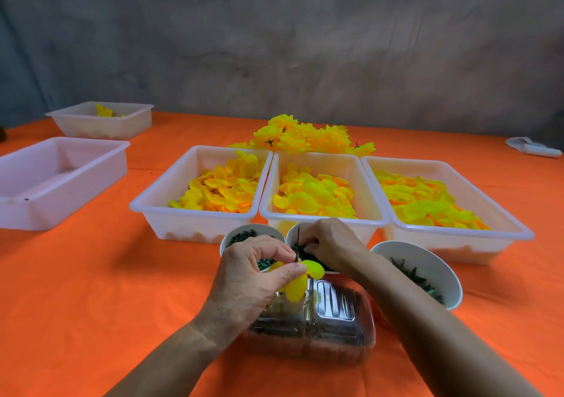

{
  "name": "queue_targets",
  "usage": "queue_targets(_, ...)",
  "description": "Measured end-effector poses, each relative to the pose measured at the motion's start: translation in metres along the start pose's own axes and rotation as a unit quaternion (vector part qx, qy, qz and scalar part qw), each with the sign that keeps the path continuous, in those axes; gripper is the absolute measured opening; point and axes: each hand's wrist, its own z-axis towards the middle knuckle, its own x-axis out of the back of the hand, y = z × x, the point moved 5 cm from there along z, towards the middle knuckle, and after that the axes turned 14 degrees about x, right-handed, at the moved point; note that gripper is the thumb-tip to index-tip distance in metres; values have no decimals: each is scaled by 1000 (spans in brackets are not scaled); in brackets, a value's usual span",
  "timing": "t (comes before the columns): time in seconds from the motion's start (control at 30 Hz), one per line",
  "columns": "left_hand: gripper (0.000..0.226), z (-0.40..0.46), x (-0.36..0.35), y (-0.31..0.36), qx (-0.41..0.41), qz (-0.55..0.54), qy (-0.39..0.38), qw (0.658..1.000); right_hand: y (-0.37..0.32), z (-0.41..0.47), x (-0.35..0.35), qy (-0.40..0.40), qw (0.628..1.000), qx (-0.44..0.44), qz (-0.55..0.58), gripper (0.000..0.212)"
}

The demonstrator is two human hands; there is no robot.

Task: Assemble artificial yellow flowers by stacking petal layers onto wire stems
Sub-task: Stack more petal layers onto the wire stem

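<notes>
2 hands work over the bowls: left hand (259, 270) pinches a yellow petal layer (300, 280) on a dark wire stem (296, 256), stem tip pointing up-right toward the right hand (331, 244), whose curled fingers dig in the middle bowl (291, 236).

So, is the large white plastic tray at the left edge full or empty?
Almost empty: the large white plastic tray shows its bare bottom, with no petals inside.

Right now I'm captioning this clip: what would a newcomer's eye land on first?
Three white trays of yellow petals in a row on the orange tablecloth, with finished flowers heaped behind. Nearest, the left hand pinches a petalled stem while the right hand reaches into a bowl.
</notes>
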Motion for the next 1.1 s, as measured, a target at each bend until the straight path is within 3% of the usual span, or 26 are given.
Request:
queue_targets(0.3,19,-3,0,0,7,11,8,1000,-4,6,-5,-2,999,-2,-38,20)
queue_targets(0.43,17,-3,0,0,12,13,-1,1000,4,3,1,65,992,-22,107,11)
queue_targets(0.5,17,-3,0,1,12,11,-1,1000,8,-5,5,120,950,-47,283,15)
queue_targets(0.6,16,-4,0,1,15,7,-3,1000,11,-19,8,172,829,-70,528,15)
queue_targets(0.67,12,-5,0,1,19,0,-2,1000,11,-25,8,180,775,-79,601,9)
queue_targets(0.73,12,-5,0,1,23,-6,-1,1000,11,-28,9,196,751,-78,625,10)
queue_targets(1.1,17,-3,-1,-2,24,6,3,1000,-10,-40,24,240,776,-26,583,23)
